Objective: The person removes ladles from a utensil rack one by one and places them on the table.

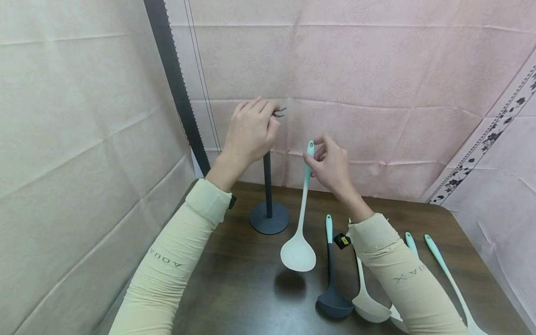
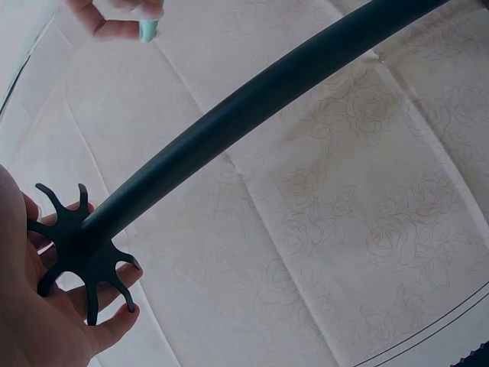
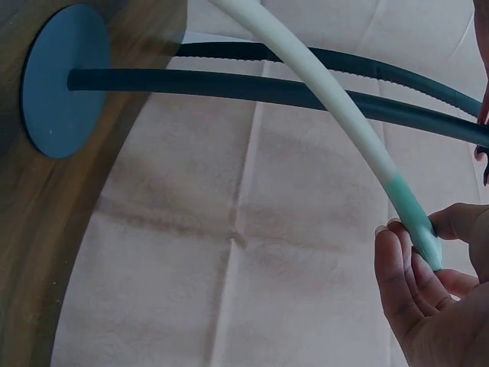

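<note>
A dark utensil stand with a round base stands upright on the table. My left hand holds its top from above, fingers curved about the head of small curved hooks. Parts of the hooks are hidden under that hand in the head view. To the right of the stand, my right hand pinches the mint-green handle end of a white ladle between thumb and fingers. The ladle hangs bowl down above the table, its shadow beneath. In the right wrist view only the ladle's handle shows.
On the brown table lie a dark ladle and a beige ladle, both right of the held one. Farther right, another mint-handled utensil lies partly behind my right sleeve. Pale cloth hangs behind the table.
</note>
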`<move>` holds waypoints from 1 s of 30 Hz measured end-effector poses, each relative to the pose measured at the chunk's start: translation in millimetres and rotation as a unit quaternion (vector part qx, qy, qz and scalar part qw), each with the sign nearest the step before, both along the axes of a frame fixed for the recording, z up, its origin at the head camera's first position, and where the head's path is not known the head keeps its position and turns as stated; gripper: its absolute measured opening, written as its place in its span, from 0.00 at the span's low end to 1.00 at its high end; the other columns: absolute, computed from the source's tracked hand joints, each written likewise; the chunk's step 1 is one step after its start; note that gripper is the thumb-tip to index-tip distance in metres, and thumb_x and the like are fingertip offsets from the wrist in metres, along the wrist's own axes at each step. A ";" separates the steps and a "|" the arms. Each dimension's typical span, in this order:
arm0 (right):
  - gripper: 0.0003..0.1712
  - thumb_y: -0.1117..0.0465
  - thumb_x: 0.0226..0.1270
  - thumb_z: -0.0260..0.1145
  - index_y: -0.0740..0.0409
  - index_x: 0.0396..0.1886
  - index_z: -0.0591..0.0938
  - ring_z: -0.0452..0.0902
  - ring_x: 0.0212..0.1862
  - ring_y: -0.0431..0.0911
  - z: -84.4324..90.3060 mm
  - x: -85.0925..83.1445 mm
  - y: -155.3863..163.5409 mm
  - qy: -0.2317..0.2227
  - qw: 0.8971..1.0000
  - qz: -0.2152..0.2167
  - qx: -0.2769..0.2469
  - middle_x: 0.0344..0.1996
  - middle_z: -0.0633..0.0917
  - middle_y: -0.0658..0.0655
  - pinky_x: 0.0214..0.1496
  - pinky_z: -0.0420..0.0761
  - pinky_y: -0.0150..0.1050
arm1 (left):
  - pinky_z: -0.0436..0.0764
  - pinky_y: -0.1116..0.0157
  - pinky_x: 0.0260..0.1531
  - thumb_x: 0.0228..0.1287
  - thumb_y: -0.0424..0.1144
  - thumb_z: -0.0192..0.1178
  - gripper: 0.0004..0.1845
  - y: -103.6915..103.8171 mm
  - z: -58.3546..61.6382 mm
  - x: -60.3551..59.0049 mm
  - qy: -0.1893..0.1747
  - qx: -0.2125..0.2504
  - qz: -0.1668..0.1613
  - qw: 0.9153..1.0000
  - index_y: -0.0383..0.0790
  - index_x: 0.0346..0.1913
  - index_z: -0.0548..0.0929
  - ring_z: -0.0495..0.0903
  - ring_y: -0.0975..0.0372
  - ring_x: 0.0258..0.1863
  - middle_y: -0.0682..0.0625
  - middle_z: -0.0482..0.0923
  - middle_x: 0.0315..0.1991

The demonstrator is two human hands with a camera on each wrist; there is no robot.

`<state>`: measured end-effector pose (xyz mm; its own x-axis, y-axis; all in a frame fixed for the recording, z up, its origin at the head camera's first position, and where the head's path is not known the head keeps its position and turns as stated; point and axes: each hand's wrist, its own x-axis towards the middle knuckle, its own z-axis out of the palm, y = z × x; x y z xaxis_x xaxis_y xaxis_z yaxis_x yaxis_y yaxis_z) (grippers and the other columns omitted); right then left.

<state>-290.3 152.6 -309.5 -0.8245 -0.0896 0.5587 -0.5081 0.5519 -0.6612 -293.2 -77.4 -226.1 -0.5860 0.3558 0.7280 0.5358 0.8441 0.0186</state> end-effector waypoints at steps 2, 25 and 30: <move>0.19 0.61 0.73 0.70 0.63 0.58 0.79 0.88 0.25 0.54 -3.8 -0.1 0.4 -0.007 1.000 0.002 0.000 0.28 0.84 0.60 0.24 0.86 0.36 | 0.65 0.49 0.76 0.76 0.41 0.43 0.23 0.1 0.0 0.1 0.001 0.001 0.000 1.000 0.43 0.62 0.83 0.74 0.48 0.73 0.48 0.83 0.65; 0.20 0.60 0.73 0.71 0.63 0.58 0.79 0.87 0.23 0.56 -51.5 -1.9 0.4 -0.090 0.996 0.001 -0.009 0.29 0.83 0.60 0.23 0.86 0.39 | 0.66 0.50 0.75 0.76 0.41 0.42 0.24 0.1 -0.9 -0.1 0.009 0.004 -0.003 1.000 0.42 0.63 0.83 0.75 0.49 0.72 0.47 0.83 0.64; 0.18 0.61 0.73 0.71 0.62 0.57 0.79 0.86 0.21 0.55 -61.5 -4.0 1.1 -0.093 0.996 0.004 -0.012 0.28 0.83 0.60 0.22 0.85 0.39 | 0.66 0.49 0.75 0.77 0.42 0.40 0.25 -0.2 -1.2 -0.2 0.008 0.006 -0.005 1.000 0.41 0.64 0.83 0.75 0.49 0.72 0.47 0.83 0.65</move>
